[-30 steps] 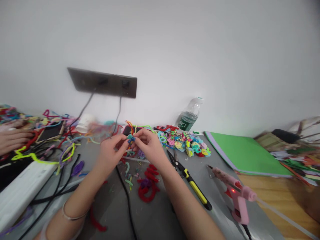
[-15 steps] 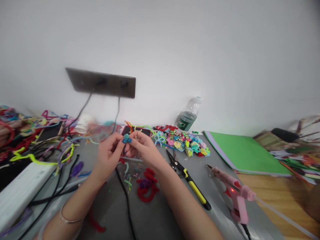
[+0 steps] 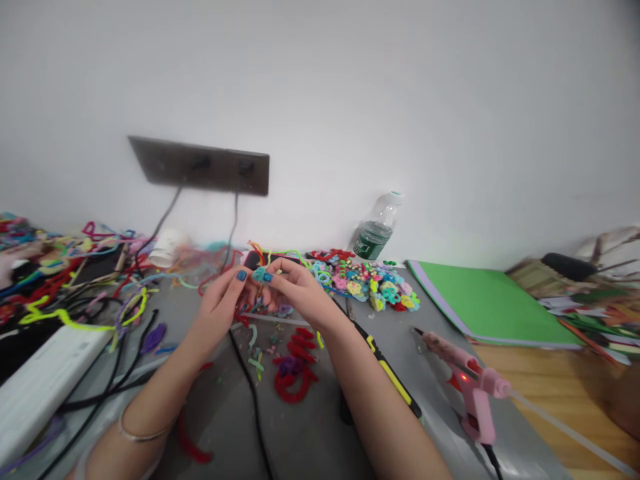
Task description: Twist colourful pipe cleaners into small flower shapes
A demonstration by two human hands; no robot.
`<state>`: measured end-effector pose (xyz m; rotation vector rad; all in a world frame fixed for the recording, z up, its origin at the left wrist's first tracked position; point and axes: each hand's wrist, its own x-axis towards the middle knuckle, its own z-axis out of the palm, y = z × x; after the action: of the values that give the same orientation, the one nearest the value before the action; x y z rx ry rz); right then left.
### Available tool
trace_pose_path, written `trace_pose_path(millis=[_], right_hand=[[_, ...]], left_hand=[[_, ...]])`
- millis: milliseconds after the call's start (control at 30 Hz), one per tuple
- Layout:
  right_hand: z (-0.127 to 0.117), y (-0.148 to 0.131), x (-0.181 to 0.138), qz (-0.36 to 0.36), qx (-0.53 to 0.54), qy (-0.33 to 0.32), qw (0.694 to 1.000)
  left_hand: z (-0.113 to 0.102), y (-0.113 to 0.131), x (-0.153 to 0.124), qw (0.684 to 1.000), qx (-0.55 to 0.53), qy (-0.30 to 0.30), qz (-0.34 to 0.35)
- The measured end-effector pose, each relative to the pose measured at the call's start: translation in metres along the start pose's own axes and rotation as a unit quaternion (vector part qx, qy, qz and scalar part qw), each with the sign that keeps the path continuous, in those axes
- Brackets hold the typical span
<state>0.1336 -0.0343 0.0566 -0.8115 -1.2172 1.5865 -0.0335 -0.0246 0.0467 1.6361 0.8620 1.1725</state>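
A small teal fuzzy piece [image 3: 259, 274], apparently twisted pipe cleaner, is pinched between the thumb and fingers of my right hand [image 3: 299, 293]. My left hand [image 3: 220, 303] is closed up against its other side, its thumb slightly apart from the piece and its fingertips partly hidden below. Under my hands lie snipped pipe cleaner bits [image 3: 256, 357] and a red coiled pipe cleaner shape [image 3: 295, 385] with a purple piece on it. Beyond my right wrist is a heap of colourful pipe cleaner flowers [image 3: 357, 287]. Yellow-and-black handled pliers [image 3: 395, 383] are partly covered by my right forearm.
A pink hot glue gun [image 3: 475, 393] with its red light lit lies at the right. Green sheets [image 3: 500, 307] are behind it. A water bottle [image 3: 375, 230] leans against the wall. A white power strip [image 3: 50, 393], cables and tangled pipe cleaners crowd the left.
Both hands have shifted slightly right with the teal piece, and my left thumb has moved off it. My right forearm now hides more of the pliers.
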Motion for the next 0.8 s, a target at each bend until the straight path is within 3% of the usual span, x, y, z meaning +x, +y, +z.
trace_pose_path(millis=[300, 467, 667, 800], right_hand=[[-0.005, -0.009, -0.007, -0.037, -0.149, -0.039, 0.987], [-0.011, -0.025, -0.014, -0.087, -0.215, 0.005, 0.973], [-0.014, -0.026, -0.017, -0.018, -0.238, 0.030, 0.971], [-0.016, -0.021, -0.014, 0.000, -0.224, 0.034, 0.974]], left_hand=[[-0.001, 0.006, 0.001, 0.992, 0.107, -0.004, 0.060], [-0.004, 0.002, -0.001, 0.979, 0.177, -0.046, 0.088], [-0.004, -0.002, 0.000, 0.946, 0.251, -0.051, 0.198], [-0.003, 0.000, 0.001, 0.944, 0.247, -0.028, 0.216]])
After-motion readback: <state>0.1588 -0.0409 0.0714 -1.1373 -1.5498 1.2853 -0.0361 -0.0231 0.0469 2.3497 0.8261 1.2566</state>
